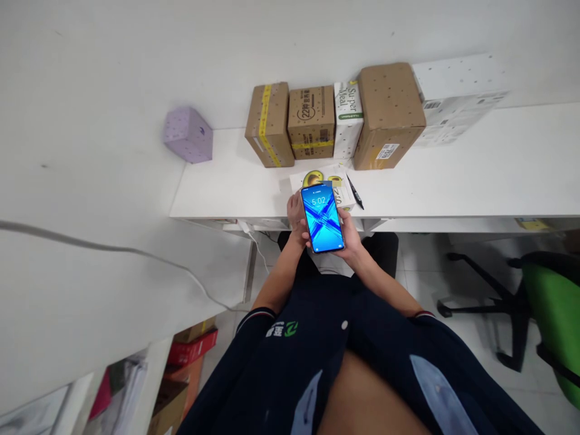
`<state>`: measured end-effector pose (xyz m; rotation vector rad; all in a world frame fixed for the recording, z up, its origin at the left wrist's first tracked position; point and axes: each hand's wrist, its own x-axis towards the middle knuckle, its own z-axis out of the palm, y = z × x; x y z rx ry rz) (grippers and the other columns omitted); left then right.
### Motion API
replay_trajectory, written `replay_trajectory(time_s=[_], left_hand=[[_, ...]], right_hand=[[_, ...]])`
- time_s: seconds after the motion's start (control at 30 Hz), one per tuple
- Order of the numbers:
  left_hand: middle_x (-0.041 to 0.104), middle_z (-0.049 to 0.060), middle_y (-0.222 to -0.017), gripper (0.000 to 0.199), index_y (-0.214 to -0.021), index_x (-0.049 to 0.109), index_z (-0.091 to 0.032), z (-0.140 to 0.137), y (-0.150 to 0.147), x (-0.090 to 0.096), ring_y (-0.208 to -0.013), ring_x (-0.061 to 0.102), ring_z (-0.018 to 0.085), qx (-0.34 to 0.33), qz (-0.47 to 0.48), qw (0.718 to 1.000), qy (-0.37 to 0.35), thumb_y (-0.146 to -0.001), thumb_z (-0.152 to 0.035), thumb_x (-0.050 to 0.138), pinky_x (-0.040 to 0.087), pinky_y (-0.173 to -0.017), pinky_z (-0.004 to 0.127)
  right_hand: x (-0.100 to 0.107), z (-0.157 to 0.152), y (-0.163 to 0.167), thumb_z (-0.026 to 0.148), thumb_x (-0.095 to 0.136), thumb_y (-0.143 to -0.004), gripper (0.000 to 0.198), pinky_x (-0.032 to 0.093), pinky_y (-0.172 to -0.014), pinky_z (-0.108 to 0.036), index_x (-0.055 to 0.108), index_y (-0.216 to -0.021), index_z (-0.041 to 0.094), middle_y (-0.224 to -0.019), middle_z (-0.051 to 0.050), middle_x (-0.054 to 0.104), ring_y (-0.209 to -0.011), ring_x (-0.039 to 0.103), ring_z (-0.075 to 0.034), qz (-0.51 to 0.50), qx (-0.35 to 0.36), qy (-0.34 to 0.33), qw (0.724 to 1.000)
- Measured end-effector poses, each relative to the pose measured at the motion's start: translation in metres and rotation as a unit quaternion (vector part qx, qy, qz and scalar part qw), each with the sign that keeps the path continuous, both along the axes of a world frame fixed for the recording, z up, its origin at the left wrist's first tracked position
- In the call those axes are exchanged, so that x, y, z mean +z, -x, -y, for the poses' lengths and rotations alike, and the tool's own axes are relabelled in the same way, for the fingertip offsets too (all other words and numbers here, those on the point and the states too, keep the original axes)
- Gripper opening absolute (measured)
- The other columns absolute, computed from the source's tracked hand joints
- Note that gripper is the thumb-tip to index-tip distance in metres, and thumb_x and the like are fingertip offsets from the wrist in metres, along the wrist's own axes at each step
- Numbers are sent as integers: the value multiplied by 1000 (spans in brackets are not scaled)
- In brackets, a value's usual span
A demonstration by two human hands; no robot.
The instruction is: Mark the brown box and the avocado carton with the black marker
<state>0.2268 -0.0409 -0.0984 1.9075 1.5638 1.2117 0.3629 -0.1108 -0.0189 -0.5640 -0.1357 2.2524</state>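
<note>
My right hand is wrapped around a smartphone, with the thumb along its right edge and fingertips showing at its left. The lit blue screen faces me and reads 5:02. Beside the phone's upper left, my left hand is at the desk edge with its fingers loosely curled. The phone partly covers that hand, and whatever it may hold is hidden. Just beyond the phone lies a white box with avocado pictures, partly covered. A black marker lies along the box's right side.
Brown cartons and a white Super Meal box line the back of the white desk. A purple box stands left. A green chair is at right. A cable crosses at left, above shelves.
</note>
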Motion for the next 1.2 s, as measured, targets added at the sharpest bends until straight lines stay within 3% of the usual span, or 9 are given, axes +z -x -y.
replay_trajectory(time_s=[0.2,0.33,0.4,0.6,0.7,0.8,1.03,1.1,1.2], left_hand=[[68,13,-125,24,-107,68,-21,7,-7,20,-132,53,32,17,-131,990,-51,-91,-32,54,34,-115,50],[70,13,-120,24,-104,70,-20,11,-11,28,-129,57,32,32,-147,986,-66,-89,-30,54,37,-113,50],[71,13,-119,24,-102,70,-20,10,-11,28,-128,57,32,36,-146,986,-67,-88,-30,54,38,-112,50],[70,14,-120,24,-103,70,-20,9,-11,27,-128,57,33,31,-150,986,-67,-88,-30,55,38,-112,51],[71,13,-118,24,-102,71,-20,10,-11,28,-126,59,32,39,-160,983,-83,-87,-29,55,40,-110,48],[71,13,-118,24,-102,71,-20,10,-11,28,-127,58,32,37,-159,984,-77,-87,-29,55,39,-111,49],[70,14,-118,24,-103,70,-20,9,-9,26,-127,57,32,34,-142,986,-78,-88,-31,55,38,-113,49],[70,14,-117,25,-104,69,-20,8,-7,24,-127,57,29,30,-104,991,-83,-90,-33,52,38,-114,47],[67,13,-122,35,-118,62,-20,7,-1,18,-125,58,23,63,-1,996,-60,-97,-40,42,45,-109,41]], right_hand=[[8,1,-35,56,26,-96,57,61,-76,-46,60,-122,20,-96,-10,76,-87,73,-27,122,-100,-53,986],[7,3,-82,61,31,-93,57,59,-71,-41,58,-123,21,-101,-10,73,-83,72,-26,320,-201,-94,921],[2,3,-108,63,35,-91,59,58,-72,-41,56,-126,21,-110,-12,70,-83,70,-25,497,-239,-113,827],[-11,-5,-163,53,51,-90,64,44,-93,-58,51,-142,17,-130,-25,57,-111,57,-39,910,-85,-186,360],[-20,-15,-173,51,51,-91,64,42,-89,-58,50,-143,15,-129,-27,55,-108,55,-40,948,-24,-191,253],[-33,-24,-178,51,51,-91,63,41,-87,-55,52,-141,14,-126,-27,56,-105,52,-39,951,0,-216,222],[-46,-32,-182,46,54,-91,59,38,-96,-60,54,-140,14,-142,-27,48,-127,41,-43,941,-16,-223,252],[-41,-31,-172,47,51,-92,57,37,-100,-59,57,-136,11,-143,-27,48,-129,42,-42,928,-61,-234,283],[-31,-29,-141,49,41,-95,56,45,-96,-49,61,-129,9,-124,-25,62,-107,59,-32,863,-101,-287,403]])
